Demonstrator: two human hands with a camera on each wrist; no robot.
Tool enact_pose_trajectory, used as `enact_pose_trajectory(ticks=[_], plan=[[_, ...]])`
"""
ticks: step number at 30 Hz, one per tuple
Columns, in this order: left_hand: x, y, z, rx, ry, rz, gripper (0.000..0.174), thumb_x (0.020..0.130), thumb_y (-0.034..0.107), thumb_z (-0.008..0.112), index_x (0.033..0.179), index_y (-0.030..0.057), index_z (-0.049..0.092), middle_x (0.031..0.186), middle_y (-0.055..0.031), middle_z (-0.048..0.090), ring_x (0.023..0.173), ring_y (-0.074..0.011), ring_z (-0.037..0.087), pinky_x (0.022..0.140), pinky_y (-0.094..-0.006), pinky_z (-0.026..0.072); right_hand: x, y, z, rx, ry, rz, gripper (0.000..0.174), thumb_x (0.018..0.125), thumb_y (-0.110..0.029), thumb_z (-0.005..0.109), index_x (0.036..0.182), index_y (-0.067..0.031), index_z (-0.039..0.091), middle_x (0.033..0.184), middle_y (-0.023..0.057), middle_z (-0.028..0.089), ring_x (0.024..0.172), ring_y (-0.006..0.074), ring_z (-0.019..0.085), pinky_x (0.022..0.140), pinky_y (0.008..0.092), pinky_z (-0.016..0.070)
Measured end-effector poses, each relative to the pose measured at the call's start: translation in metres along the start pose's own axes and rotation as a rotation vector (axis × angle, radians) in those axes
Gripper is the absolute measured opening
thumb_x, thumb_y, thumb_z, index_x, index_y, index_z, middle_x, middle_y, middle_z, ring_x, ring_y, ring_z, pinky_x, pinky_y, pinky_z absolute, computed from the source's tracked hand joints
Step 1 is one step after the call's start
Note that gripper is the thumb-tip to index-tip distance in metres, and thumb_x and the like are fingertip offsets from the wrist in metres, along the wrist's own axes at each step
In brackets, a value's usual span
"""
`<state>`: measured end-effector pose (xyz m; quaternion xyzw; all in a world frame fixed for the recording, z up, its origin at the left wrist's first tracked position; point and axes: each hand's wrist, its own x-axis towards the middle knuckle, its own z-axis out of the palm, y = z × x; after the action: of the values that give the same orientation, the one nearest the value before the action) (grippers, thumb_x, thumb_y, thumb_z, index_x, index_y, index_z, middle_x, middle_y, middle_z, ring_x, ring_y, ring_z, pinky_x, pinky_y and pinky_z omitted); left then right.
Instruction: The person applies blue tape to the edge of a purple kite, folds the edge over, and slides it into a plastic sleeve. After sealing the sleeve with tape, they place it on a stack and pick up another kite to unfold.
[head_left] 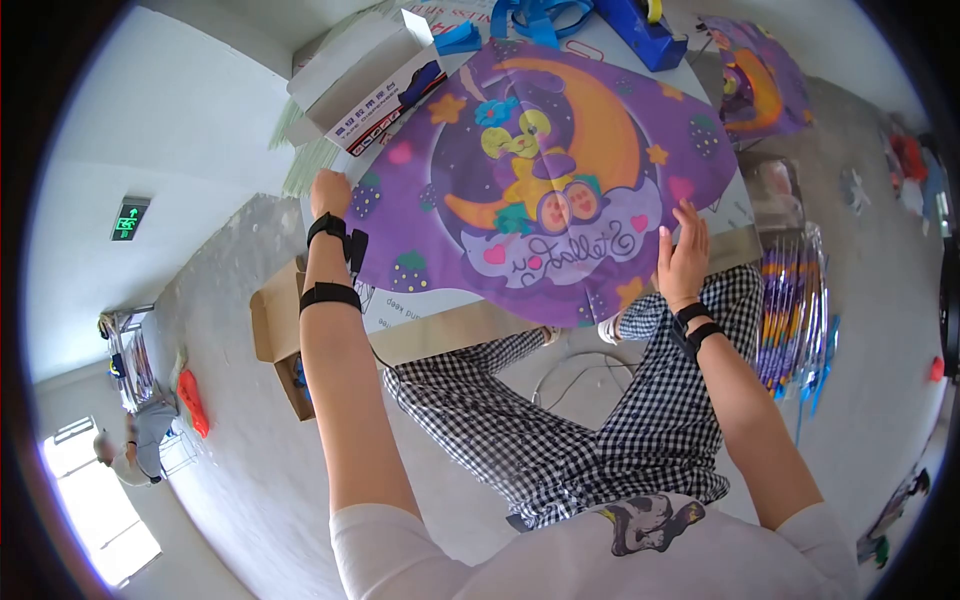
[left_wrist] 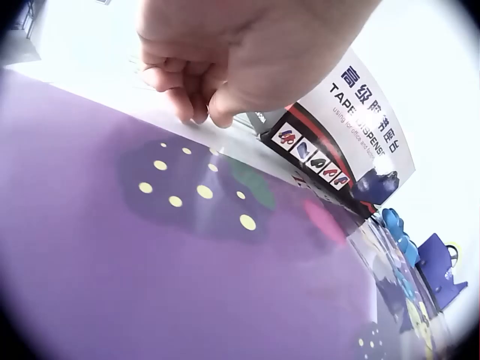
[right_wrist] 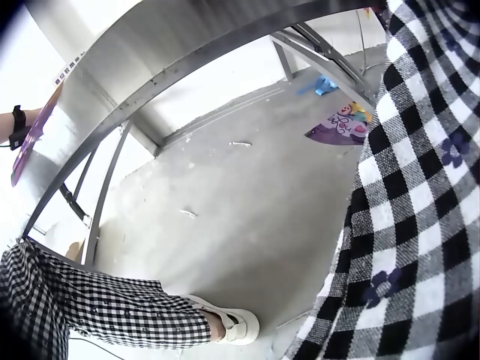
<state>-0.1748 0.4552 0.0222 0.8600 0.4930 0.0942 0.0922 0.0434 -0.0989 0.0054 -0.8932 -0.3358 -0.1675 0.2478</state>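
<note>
A purple printed sheet [head_left: 400,245] with a moon and a cartoon figure lies on the table, its lettering mirrored. At its left edge is my left hand [head_left: 330,193], beside a bundle of thin pale sticks [head_left: 305,165]. The left wrist view shows that hand [left_wrist: 232,60] with curled fingers just beyond the edge of the purple sheet [left_wrist: 97,225]; nothing held is visible. My right hand [head_left: 684,258] lies at the sheet's lower right edge, fingers extended. The right wrist view does not show this hand.
Behind the left hand stands an open tape dispenser box [head_left: 375,90]. A blue tape dispenser [head_left: 640,35] and blue ribbon [head_left: 540,20] are at the back. Another printed piece [head_left: 755,80] and wrapped items [head_left: 790,310] are at the right. A cardboard box [head_left: 280,330] sits lower left.
</note>
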Motion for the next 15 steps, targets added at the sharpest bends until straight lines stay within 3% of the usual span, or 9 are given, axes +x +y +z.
enact_pose_trajectory(ticks=[5,10,15], plan=[[-0.022,-0.021,-0.043,-0.133,0.119,0.021,0.025,0.082,0.025,0.069,0.096,0.0071,0.077,0.09,-0.0149,0.074,0.087,-0.0301,0.071,0.079,-0.0395,0.0537,-0.001,0.003,0.003,0.001,0.015,-0.003,0.032,0.098,-0.024,0.056,0.123,-0.0037,0.052,0.136,0.0152,0.055,0.126,0.0344,0.052,0.113,0.051,0.0361],[-0.044,-0.034,-0.096,-0.043,0.079,0.023,0.024,0.082,0.027,0.068,0.095,0.0091,0.078,0.092,-0.015,0.074,0.088,-0.0333,0.071,0.079,-0.0408,0.0542,-0.002,0.005,0.007,0.005,0.032,-0.009,0.03,0.099,-0.024,0.056,0.12,-0.0039,0.053,0.133,0.0152,0.057,0.123,0.0344,0.054,0.111,0.0505,0.0378],[-0.086,-0.108,-0.133,0.082,0.113,0.022,0.024,0.083,0.026,0.068,0.094,0.006,0.076,0.088,-0.0159,0.074,0.083,-0.0316,0.071,0.076,-0.0402,0.0536,-0.003,0.007,0.011,-0.005,0.055,-0.013,0.029,0.099,-0.024,0.056,0.119,-0.0039,0.053,0.133,0.0147,0.057,0.122,0.0341,0.055,0.11,0.05,0.0387]])
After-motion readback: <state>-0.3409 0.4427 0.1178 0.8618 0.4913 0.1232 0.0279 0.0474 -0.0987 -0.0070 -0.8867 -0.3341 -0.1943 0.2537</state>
